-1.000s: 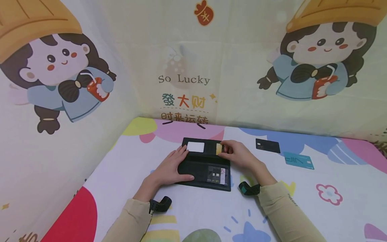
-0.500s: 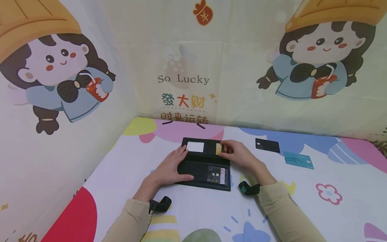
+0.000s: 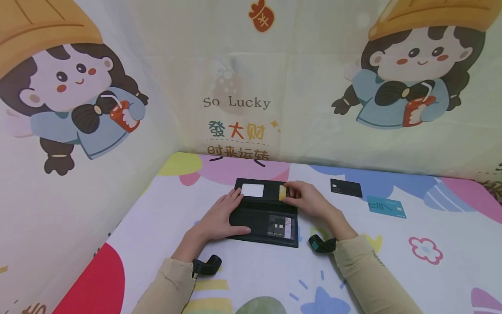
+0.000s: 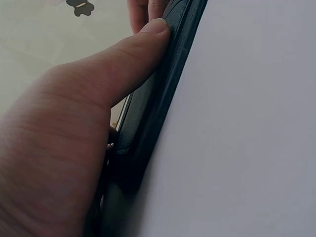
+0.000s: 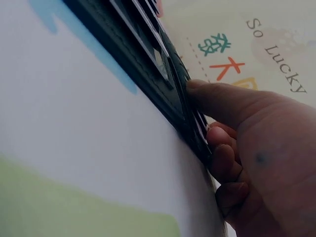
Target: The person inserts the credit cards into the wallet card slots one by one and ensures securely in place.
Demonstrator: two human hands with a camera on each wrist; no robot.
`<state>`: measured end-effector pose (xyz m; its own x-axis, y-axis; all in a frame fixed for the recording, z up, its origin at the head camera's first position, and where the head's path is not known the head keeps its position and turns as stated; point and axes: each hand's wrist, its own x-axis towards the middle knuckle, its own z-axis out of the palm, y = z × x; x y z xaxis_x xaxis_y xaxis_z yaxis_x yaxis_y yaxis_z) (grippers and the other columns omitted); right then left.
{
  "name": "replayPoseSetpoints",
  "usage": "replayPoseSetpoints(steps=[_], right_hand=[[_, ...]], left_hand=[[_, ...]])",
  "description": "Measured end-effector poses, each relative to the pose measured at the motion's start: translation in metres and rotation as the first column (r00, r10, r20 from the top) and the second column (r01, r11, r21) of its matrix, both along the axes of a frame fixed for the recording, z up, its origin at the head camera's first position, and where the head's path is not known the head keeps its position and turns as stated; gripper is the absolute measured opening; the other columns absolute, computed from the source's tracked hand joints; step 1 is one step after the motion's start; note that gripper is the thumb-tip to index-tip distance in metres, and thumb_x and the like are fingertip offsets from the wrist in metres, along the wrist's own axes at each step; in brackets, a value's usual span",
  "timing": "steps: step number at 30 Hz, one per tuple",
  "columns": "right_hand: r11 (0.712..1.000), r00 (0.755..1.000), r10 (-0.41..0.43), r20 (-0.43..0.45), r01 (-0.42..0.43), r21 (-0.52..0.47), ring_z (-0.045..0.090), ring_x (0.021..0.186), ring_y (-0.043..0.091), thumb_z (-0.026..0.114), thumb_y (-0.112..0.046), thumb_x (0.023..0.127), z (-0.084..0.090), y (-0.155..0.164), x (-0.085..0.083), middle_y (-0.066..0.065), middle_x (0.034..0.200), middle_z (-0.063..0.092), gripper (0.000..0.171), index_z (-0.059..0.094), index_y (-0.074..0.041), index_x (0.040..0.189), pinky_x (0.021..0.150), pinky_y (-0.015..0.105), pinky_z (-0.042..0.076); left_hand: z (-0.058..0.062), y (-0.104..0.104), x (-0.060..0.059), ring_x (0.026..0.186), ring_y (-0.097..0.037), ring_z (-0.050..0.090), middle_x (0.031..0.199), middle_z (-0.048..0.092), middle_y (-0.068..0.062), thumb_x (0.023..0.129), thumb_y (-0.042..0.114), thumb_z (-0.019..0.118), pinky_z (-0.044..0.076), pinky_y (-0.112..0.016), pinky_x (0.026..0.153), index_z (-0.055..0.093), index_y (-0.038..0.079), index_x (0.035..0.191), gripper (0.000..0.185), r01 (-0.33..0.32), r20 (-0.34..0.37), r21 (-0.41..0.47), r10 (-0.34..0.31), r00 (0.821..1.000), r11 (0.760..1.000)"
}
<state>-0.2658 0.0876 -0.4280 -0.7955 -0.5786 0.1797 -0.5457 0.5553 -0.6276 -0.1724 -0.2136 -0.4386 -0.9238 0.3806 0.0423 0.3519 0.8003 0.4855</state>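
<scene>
A black long wallet [image 3: 249,218] lies unfolded on the table. My left hand [image 3: 217,220] rests across its left end, fingers straight on the upper half and thumb stretched over the lower half. A white panel [image 3: 252,190] shows in the upper half. At that half's right end, my right hand [image 3: 307,198] pinches a gold card [image 3: 282,192] between thumb and curled fingers; the fingers hide much of it. Dark and patterned cards [image 3: 276,226] sit in the lower half's right side. In the right wrist view, the thumb [image 5: 217,98] presses close to the wallet's edge.
A black VIP card [image 3: 346,188] and a teal VIP card [image 3: 386,207] lie to the right of the wallet on the patterned tablecloth [image 3: 392,279]. Behind the table rises a cloth backdrop [image 3: 306,109] with printed cartoon figures. Both wrists wear small black cameras.
The whole head view has shifted slightly. Both hands, the wallet and the gold card keep their places relative to each other.
</scene>
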Motion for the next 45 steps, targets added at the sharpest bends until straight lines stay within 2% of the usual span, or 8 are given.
replayPoseSetpoints(steps=[9, 17, 28, 45], right_hand=[[1.0, 1.0, 0.003, -0.005, -0.003, 0.014, 0.047, 0.071, 0.016, 0.076, -0.02, 0.093, 0.0, -0.003, 0.0, 0.0, 0.081, 0.053, 0.036, 0.065, -0.001, 0.121, 0.065, 0.032, 0.041], [0.999, 0.998, -0.038, 0.059, 0.039, -0.015, 0.052, 0.076, 0.017, 0.069, -0.019, 0.098, 0.004, 0.003, 0.001, 0.001, 0.085, 0.057, 0.043, 0.06, 0.004, 0.133, 0.072, 0.034, 0.045], [0.998, 0.994, -0.04, 0.1, 0.044, -0.036, 0.057, 0.083, 0.02, 0.067, -0.022, 0.1, 0.006, 0.008, -0.001, 0.002, 0.092, 0.062, 0.042, 0.059, 0.001, 0.135, 0.077, 0.037, 0.049], [0.995, 0.995, -0.067, 0.074, 0.071, -0.063, 0.059, 0.085, 0.021, 0.068, -0.022, 0.099, 0.013, 0.017, -0.001, 0.002, 0.093, 0.063, 0.049, 0.055, 0.002, 0.14, 0.081, 0.039, 0.05]], left_hand=[[-0.001, -0.001, 0.0, 0.154, -0.021, 0.007, 0.168, 0.012, -0.005, 0.081, 0.065, 0.071, 0.007, -0.044, 0.123, 0.028, 0.007, 0.16, 0.107, -0.005, 0.003, -0.004, 0.005, 1.0, 1.0], [0.0, 0.0, 0.0, 0.154, -0.02, 0.008, 0.168, 0.013, -0.004, 0.081, 0.066, 0.071, 0.006, -0.043, 0.123, 0.029, 0.007, 0.159, 0.107, -0.005, 0.001, -0.006, 0.005, 1.0, 1.0], [0.001, 0.0, 0.0, 0.154, -0.022, 0.008, 0.168, 0.014, -0.007, 0.081, 0.064, 0.071, 0.006, -0.043, 0.123, 0.03, 0.006, 0.159, 0.106, -0.001, 0.001, -0.005, 0.001, 1.0, 1.0], [0.002, 0.0, 0.001, 0.154, -0.022, 0.008, 0.168, 0.014, -0.006, 0.081, 0.064, 0.072, 0.006, -0.044, 0.123, 0.03, 0.006, 0.159, 0.106, -0.006, 0.012, -0.008, 0.007, 1.0, 1.0]])
